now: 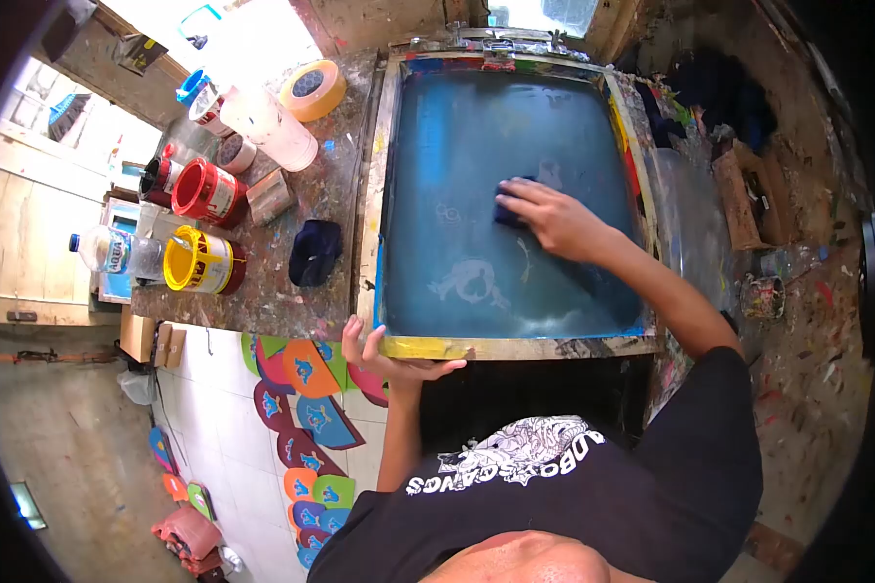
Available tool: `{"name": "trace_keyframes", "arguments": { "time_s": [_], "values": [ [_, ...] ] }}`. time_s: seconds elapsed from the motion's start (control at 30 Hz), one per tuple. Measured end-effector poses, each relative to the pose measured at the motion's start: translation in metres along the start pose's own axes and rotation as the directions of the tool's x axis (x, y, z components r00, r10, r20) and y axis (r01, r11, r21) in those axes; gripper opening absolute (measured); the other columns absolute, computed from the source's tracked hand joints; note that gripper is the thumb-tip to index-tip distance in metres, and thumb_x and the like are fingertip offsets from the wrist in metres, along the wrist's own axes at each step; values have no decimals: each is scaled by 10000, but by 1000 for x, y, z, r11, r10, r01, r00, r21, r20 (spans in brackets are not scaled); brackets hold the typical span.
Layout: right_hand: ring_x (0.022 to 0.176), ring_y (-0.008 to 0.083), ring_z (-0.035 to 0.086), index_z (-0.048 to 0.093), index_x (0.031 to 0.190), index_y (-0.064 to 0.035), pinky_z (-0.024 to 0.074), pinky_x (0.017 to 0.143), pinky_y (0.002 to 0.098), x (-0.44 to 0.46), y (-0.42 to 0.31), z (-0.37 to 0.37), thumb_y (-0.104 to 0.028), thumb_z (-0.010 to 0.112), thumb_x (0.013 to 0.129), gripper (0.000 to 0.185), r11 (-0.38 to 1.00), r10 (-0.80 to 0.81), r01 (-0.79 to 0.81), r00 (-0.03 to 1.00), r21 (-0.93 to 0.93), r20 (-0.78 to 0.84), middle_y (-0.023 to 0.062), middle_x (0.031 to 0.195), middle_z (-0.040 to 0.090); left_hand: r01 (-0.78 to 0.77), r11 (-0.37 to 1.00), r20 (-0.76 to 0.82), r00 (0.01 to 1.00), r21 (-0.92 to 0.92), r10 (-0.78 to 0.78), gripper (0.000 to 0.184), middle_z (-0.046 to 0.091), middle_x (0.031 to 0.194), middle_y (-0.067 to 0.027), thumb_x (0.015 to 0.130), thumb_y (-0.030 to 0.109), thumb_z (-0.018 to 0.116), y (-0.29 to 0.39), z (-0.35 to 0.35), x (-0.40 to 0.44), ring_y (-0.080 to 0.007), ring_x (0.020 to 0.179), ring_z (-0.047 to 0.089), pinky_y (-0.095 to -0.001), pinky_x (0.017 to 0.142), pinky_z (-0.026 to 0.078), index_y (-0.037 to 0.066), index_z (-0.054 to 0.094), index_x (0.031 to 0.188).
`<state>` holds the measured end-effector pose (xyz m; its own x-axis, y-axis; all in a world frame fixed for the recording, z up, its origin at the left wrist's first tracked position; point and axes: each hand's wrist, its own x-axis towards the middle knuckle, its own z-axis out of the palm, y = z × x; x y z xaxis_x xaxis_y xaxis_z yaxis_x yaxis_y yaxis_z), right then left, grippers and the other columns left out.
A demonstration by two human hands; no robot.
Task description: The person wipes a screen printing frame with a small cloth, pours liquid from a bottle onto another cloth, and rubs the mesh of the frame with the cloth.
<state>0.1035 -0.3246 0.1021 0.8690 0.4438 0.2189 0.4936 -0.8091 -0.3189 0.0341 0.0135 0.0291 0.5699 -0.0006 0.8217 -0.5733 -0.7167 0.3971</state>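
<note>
A wood-framed screen (437, 347) with a blue-grey mesh lies in front of me, pale printed shapes showing on it. My right hand (559, 225) is closed on a dark cloth (508, 208) and presses it on the mesh, right of the centre. At the near left corner of the frame, my left hand (391, 361) grips the wood, its thumb along the near edge and its fingers at the left side. Left of the frame, a second dark cloth (315, 253) lies crumpled on the stained table (277, 309).
On the table's left stand a yellow paint can (202, 260), a red can (207, 192), a water bottle (117, 251) and a pink container (270, 128), with a tape roll (313, 89) behind. A cardboard box (752, 194) is at right. Colourful printed pieces (306, 369) lie below left.
</note>
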Motion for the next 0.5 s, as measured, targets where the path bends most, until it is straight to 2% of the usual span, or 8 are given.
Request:
{"name": "trace_keyframes", "arguments": {
  "time_s": [0.13,0.2,0.27,0.33,0.37,0.43,0.47,0.5],
  "values": [
    [1367,320,485,620,1282,-32,402,1154,411,23,-68,17,46,548,807,487,923,-337,307,935,232,107,174,1432,536,-11,1000,-33,999,-22,10,1145,395,1289,-194,513,930,689,-1,6,1,-399,1242,424,-584,1038,367,44,462,1203],
    [1349,299,510,641,1239,-47,416,1147,400,52,-57,33,43,557,792,464,786,-588,549,806,284,72,147,1391,571,-5,1000,-46,999,-28,3,1149,394,1293,-197,514,928,691,1,6,0,-398,1242,422,-582,1039,368,41,462,1207],
    [1230,282,589,653,1229,-76,505,1036,367,99,-21,32,13,574,801,444,909,-418,416,906,38,69,123,1325,614,-25,1000,-21,999,-2,25,1163,393,1295,-202,514,926,693,0,4,1,-393,1244,416,-582,1036,370,35,453,1222],
    [1132,255,642,653,1239,-61,554,936,338,132,15,47,2,583,823,427,998,-65,65,998,7,-27,118,1300,633,-28,1000,-16,999,3,28,1169,392,1296,-203,514,927,692,0,4,2,-391,1243,416,-582,1034,372,34,447,1228],
    [1037,281,680,702,1172,-117,581,805,396,136,16,54,-41,588,827,371,965,-260,252,955,-68,-144,126,1211,677,-34,999,-12,999,-2,34,1176,392,1297,-204,514,927,692,0,3,2,-389,1243,415,-582,1033,374,32,442,1235],
    [1020,258,685,708,1156,-124,580,786,388,107,-22,62,-27,607,812,371,885,-410,453,870,112,-273,115,1207,678,-54,999,-12,998,2,54,1178,391,1293,-203,514,929,690,0,4,5,-389,1238,417,-584,1029,377,34,437,1238],
    [1053,247,682,710,1141,-130,574,843,381,90,-59,38,-22,625,807,361,879,-405,370,912,300,60,100,1212,680,-44,999,-7,999,6,44,1177,391,1292,-203,514,929,690,1,2,4,-388,1237,418,-585,1028,377,36,438,1237],
    [1078,249,676,714,1118,-136,554,921,382,66,-76,39,-34,640,794,348,831,-502,450,860,329,92,86,1218,679,-36,999,-2,999,8,36,1175,392,1290,-202,513,929,691,1,2,4,-387,1236,418,-586,1028,377,38,439,1236]
  ]
}}
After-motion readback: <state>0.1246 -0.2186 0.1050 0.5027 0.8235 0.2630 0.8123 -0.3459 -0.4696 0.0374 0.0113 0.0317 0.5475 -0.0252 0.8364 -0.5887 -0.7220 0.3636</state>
